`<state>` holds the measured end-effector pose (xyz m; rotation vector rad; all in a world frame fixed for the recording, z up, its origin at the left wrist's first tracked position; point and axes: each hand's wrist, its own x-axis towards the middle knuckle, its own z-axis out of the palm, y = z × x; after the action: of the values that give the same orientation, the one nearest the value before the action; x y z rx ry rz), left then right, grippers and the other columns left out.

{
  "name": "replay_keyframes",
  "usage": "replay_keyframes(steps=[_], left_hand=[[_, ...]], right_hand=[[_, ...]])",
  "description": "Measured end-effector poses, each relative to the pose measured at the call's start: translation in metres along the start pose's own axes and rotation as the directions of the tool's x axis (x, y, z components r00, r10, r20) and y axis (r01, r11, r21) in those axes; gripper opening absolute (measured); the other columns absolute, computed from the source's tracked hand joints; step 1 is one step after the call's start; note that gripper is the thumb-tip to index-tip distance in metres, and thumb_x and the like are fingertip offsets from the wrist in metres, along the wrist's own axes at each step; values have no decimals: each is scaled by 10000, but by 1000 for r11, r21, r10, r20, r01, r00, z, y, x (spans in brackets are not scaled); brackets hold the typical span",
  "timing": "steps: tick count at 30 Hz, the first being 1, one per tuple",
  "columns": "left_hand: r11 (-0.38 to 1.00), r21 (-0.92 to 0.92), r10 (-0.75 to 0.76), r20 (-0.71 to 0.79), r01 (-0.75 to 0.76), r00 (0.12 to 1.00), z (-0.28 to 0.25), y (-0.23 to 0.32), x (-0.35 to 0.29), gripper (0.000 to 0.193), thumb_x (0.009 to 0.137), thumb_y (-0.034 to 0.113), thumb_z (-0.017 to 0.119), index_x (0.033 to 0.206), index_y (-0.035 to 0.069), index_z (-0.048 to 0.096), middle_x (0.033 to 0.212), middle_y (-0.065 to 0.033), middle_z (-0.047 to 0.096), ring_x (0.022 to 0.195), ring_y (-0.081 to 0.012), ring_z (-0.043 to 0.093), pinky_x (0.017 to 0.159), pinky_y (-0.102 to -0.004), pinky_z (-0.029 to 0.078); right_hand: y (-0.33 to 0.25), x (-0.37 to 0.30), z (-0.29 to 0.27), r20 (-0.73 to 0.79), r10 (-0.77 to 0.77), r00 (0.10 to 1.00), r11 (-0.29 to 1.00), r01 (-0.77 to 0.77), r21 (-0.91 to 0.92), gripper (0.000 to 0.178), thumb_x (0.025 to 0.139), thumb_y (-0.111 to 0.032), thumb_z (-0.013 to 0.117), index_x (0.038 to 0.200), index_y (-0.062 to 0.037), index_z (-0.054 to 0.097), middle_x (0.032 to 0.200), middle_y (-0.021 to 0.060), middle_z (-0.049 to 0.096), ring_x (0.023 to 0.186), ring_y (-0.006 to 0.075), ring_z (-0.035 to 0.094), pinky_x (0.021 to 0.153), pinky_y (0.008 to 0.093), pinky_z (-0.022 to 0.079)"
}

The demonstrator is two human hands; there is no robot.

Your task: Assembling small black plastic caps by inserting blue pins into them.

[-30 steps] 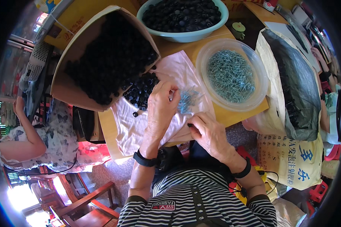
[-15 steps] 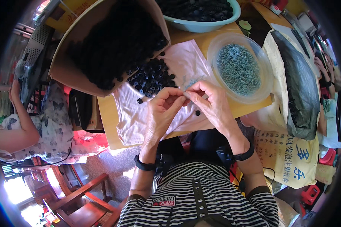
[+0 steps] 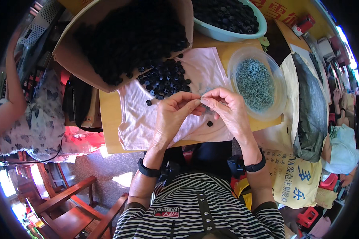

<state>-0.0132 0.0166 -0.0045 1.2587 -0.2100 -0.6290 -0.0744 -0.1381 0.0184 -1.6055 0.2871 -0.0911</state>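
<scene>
My left hand [image 3: 170, 117] and my right hand [image 3: 232, 113] meet fingertip to fingertip above a pale pink cloth [image 3: 141, 126]. Thumb and forefinger are pinched on each side; whatever sits between them is too small to make out. Just beyond the fingers, a few thin silvery screws [image 3: 203, 85] lie on the cloth, partly hidden. Left of these spreads a heap of small black plastic pieces [image 3: 167, 78]. One loose black piece [image 3: 210, 124] rests beside my right hand. A clear round tub [image 3: 282, 95] to the right holds a mass of screws [image 3: 254, 83].
A large cardboard box [image 3: 70, 65] full of black pieces tips toward the cloth at the back left. Behind stands a pale green basin [image 3: 223, 35] of black parts. Grey plastic sheeting [image 3: 312, 115] lies right of the wooden table [image 3: 109, 119]. Other people sit at both sides.
The view has shifted, so the table things appear slightly lower and farther right. My fingertips stay pinched together over the cloth. The left-hand person's arm has moved nearer the picture's edge.
</scene>
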Motion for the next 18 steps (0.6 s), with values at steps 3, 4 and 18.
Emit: replay_keyframes(steps=[3,4,18], left_hand=[[1000,-1,12,-6,-12,1000,0,-4,-1,184,899,70,611,1019,-69,626,855,-101,683,781,-129,657,718,-234,531],[998,53,44,-26,-43,999,2,-5,-1,183,901,80,611,1014,-63,630,840,-91,681,763,-120,652,703,-227,525],[998,65,17,-30,-15,999,-7,6,-10,186,902,112,611,979,-55,639,773,-52,646,672,-78,601,582,-203,490]], right_hand=[[-5,0,1,-8,-24,1000,997,23,-73,133,871,-132,660,922,-10,658,754,18,637,614,32,534,477,176,400],[-6,1,1,0,-23,1000,997,23,-79,133,871,-132,660,922,-10,658,754,18,637,614,32,534,477,176,400],[-11,-3,6,16,70,997,994,-68,-90,123,895,-111,626,933,2,654,791,17,620,624,37,511,489,184,419]])
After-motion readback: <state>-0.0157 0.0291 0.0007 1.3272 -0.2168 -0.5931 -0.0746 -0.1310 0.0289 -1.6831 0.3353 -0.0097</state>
